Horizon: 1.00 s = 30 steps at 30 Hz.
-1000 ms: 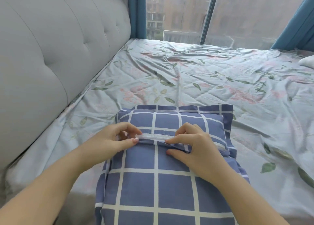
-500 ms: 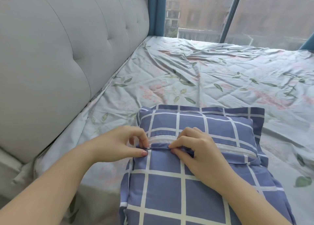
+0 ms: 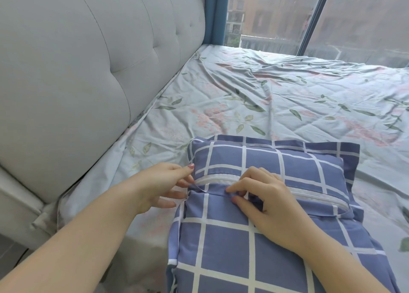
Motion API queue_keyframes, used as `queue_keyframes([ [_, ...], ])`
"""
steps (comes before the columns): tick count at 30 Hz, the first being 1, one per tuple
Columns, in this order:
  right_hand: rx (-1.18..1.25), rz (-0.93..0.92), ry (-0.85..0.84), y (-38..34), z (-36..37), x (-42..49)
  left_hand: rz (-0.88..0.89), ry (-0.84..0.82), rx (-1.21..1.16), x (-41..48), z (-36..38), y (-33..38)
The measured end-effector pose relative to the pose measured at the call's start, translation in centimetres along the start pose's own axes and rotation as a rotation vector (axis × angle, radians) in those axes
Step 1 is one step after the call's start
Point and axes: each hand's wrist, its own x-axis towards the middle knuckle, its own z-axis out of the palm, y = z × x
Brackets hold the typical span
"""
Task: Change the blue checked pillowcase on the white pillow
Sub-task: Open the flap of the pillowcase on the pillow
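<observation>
Right hand (image 3: pixel 267 199) pinching blue checked pillowcase (image 3: pixel 221 237), left hand (image 3: pixel 163 186) touching edge

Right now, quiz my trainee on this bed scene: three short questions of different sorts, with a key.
1. True or false: the blue checked pillowcase lies on a bare wooden floor.
2. What does the right hand pinch? A, a curtain hem. B, the pillowcase's fabric edge along the white-lined opening. C, a loose sock.
3. Fill in: the grey tufted headboard stands on the person's ____ side.

Key: 1, false: it lies on the floral bed sheet. 2, B. 3, left.
</observation>
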Motion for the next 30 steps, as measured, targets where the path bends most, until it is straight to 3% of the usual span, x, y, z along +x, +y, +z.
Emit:
queue_keyframes([
  [4, -0.067, -0.031, -0.038, -0.2, 0.1, -0.2, -0.027, 0.082, -0.056, 0.8, 0.6, -0.2],
  [11, -0.117, -0.058, -0.05, -0.2, 0.3, -0.3, -0.009, 0.049, -0.138, 1.7, 3.2, -1.0],
  [21, -0.069, -0.037, -0.026, 0.2, 0.3, -0.3, -0.119, 0.14, -0.742, 1.5, 3.7, -2.0],
  [25, -0.059, -0.016, 0.005, 0.3, 0.2, -0.4, -0.084, 0.039, -1.008, 0.9, 4.1, -2.0],
  [30, -0.015, 0.002, 0.048, 0.6, -0.6, -0.7, 0.006, -0.137, -1.134, -0.4, 4.3, -1.5],
])
